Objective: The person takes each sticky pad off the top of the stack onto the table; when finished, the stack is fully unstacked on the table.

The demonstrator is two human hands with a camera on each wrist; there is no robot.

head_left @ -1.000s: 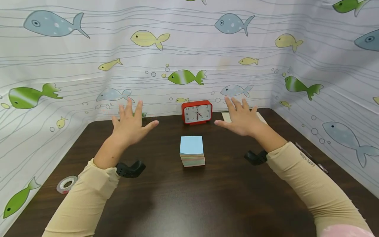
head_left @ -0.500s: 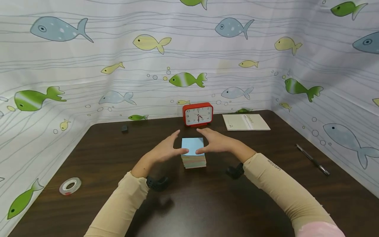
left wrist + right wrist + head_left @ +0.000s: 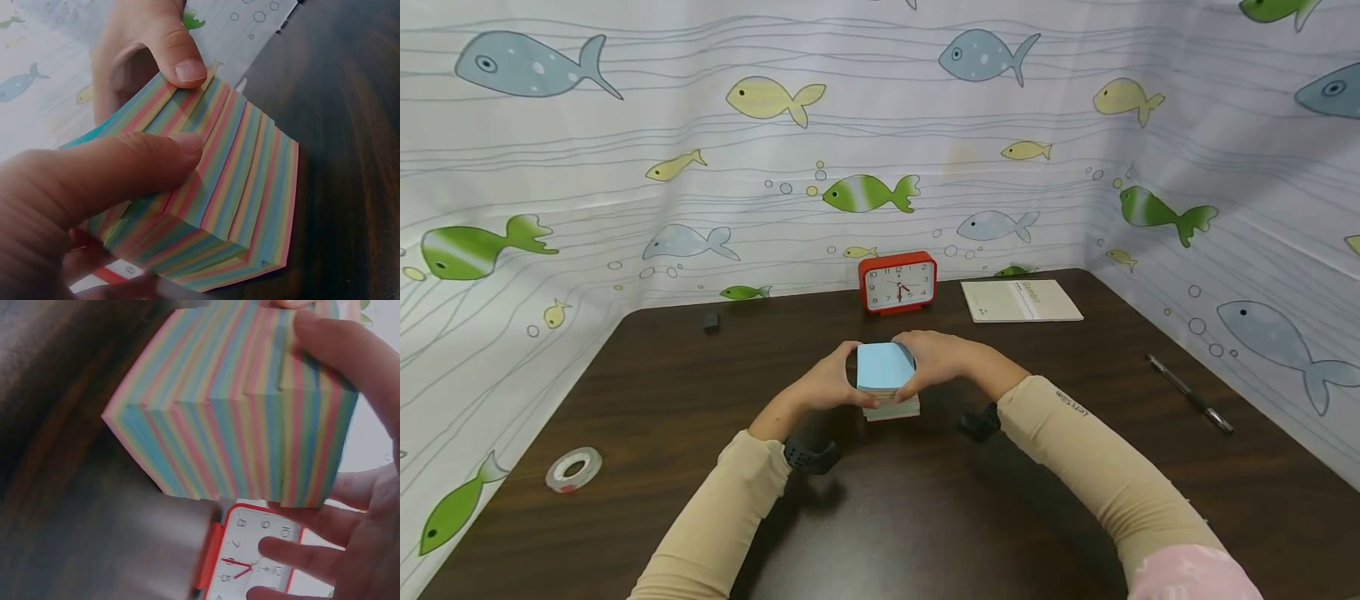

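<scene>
A tall stack of sticky notes (image 3: 883, 365) stands mid-table, light blue on top, with pink, yellow, green and blue bands along its sides. My left hand (image 3: 826, 382) grips its upper part from the left, the thumb across the near face. From the right, my right hand (image 3: 936, 360) holds the upper part too, its thumb on the same face. In the left wrist view both thumbs lie on the striped side of the stack (image 3: 231, 169). The layers are slightly staggered, as the right wrist view shows on the stack (image 3: 237, 406). The lower layers show beneath my hands.
Behind the stack is a red alarm clock (image 3: 898, 283). A cream notebook (image 3: 1021, 301) lies back right, with a pen (image 3: 1189, 393) nearer on the right. A tape roll (image 3: 573, 470) lies at left and a small dark block (image 3: 711, 322) at the back left. Fish-print curtains surround the table.
Both hands, raised and spread wide apart a second ago, have come down and inward to the stack. Their fingers and thumbs have closed on its sides. The stack stays in place.
</scene>
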